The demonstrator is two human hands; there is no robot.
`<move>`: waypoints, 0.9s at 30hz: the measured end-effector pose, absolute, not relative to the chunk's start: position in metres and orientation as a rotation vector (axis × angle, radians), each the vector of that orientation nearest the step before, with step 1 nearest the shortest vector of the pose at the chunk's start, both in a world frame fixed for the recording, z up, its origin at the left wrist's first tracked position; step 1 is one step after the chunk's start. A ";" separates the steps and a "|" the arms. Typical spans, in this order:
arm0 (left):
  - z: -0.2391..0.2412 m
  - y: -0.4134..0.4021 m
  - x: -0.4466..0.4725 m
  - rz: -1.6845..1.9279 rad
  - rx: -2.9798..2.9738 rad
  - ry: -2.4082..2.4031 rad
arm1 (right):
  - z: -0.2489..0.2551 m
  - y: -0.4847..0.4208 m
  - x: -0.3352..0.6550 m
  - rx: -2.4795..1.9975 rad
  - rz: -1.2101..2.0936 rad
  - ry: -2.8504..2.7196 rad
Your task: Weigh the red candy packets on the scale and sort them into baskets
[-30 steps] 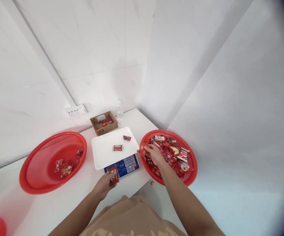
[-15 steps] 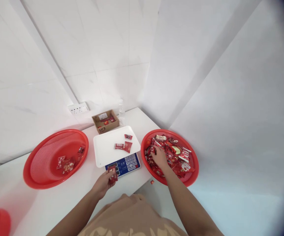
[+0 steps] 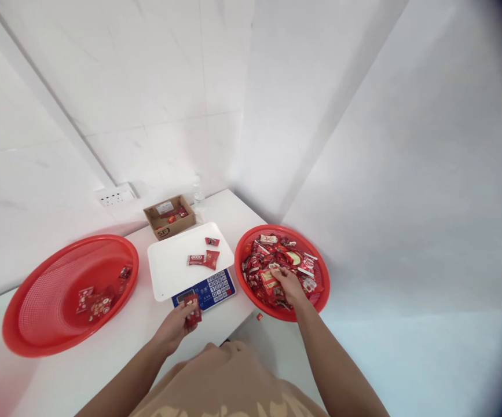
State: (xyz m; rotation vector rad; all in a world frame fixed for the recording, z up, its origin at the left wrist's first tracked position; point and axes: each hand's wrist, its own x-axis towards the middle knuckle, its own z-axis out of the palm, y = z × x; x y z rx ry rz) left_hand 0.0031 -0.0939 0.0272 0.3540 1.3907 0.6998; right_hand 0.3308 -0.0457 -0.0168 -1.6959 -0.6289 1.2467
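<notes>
My left hand (image 3: 176,327) is closed on a red candy packet (image 3: 194,310), held in front of the blue keypad of a scale (image 3: 209,292). Over the right red basket (image 3: 326,289), my right hand (image 3: 289,285) grips a red and cream snack packet (image 3: 268,280) between thumb and fingers. Beneath it lies a heap of mostly red wrapped sweets (image 3: 289,255). On the scale's white tray (image 3: 168,263) rest a small dark red sweet (image 3: 212,241), a red and white bar (image 3: 195,260) and a red packet (image 3: 211,259).
At the left stands another red basket (image 3: 37,301) with a few wrapped sweets (image 3: 98,302) inside. Behind the scale are a cardboard box (image 3: 168,229) with some red sweets and a clear bottle (image 3: 198,191). A small red piece (image 3: 259,317) lies below the right basket.
My right hand has shifted from the basket's left side nearer its middle front and now holds a red and cream packet. My left hand keeps its packet. The view has turned slightly right.
</notes>
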 end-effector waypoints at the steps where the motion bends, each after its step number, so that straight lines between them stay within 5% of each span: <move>1: 0.027 -0.095 0.003 0.696 0.355 1.391 | -0.012 -0.046 0.329 -1.612 1.312 -0.528; 11: 0.040 -0.101 0.007 0.653 0.554 1.354 | 0.035 -0.054 0.267 -1.290 1.410 -0.896; 19: 0.061 -0.096 0.021 0.461 0.467 1.027 | 0.054 -0.085 0.194 -1.020 1.055 -1.864; 27: 0.054 -0.068 0.021 0.701 0.524 1.227 | 0.046 -0.092 0.204 -1.035 0.866 -1.969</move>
